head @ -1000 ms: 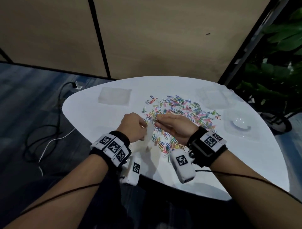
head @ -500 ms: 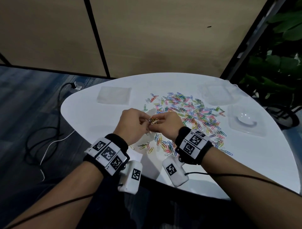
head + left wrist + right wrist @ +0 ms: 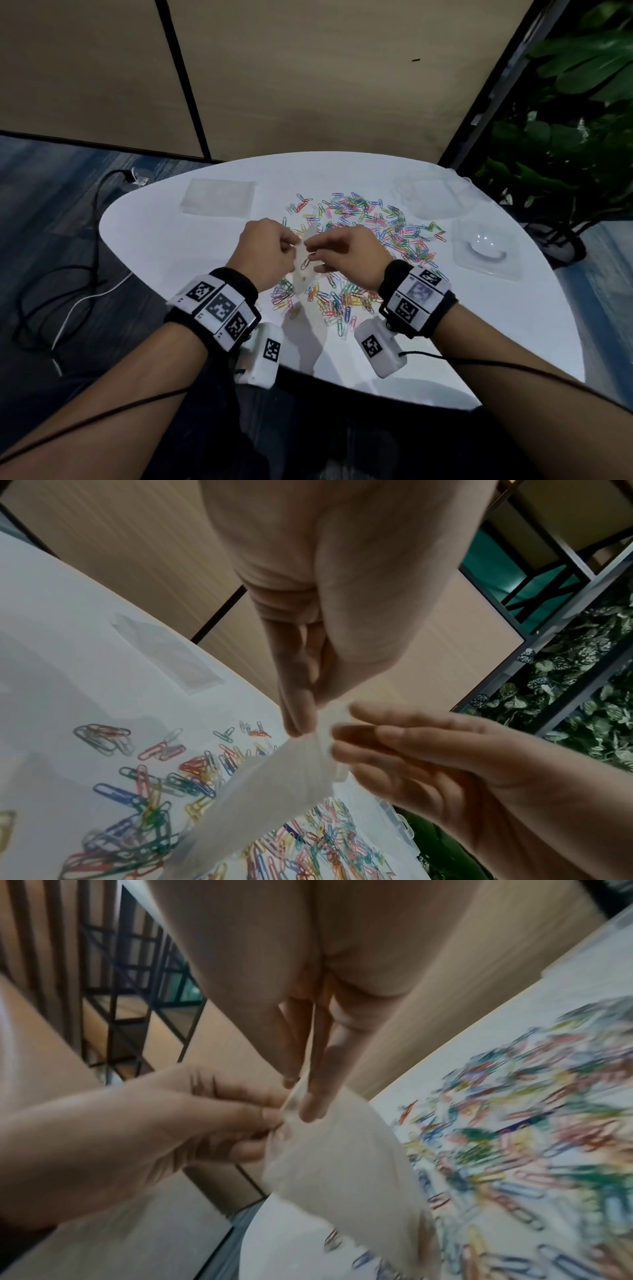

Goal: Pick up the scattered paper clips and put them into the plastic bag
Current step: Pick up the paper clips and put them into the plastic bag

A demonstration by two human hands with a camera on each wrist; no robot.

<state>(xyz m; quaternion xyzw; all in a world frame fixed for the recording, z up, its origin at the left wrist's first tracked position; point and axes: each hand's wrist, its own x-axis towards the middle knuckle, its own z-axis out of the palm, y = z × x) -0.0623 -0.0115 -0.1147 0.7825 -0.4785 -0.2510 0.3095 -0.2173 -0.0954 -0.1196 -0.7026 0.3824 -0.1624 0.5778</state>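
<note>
A small clear plastic bag [image 3: 303, 270] hangs just above the white table [image 3: 171, 260], with a paper clip [image 3: 306, 263] showing inside it. My left hand [image 3: 296, 244] pinches the bag's top edge from the left. My right hand [image 3: 311, 247] pinches the same edge from the right. In the left wrist view the left hand [image 3: 301, 723] grips the bag [image 3: 284, 791] opposite the right hand [image 3: 346, 739]. In the right wrist view the right hand [image 3: 301, 1096] pinches the bag [image 3: 342, 1150] next to the left hand [image 3: 171, 1123]. Several coloured paper clips [image 3: 370, 226] lie scattered under and behind the hands.
A flat clear bag [image 3: 219, 198] lies at the table's back left. Two clear plastic containers [image 3: 435, 198] [image 3: 486, 250] sit at the back right. Cables [image 3: 68, 274] trail on the floor at the left, and a plant [image 3: 565, 154] stands to the right.
My right hand came from the pile to the bag's mouth beside my left hand. Both hands now hold the bag's top edge, lifted a little, with a clip inside.
</note>
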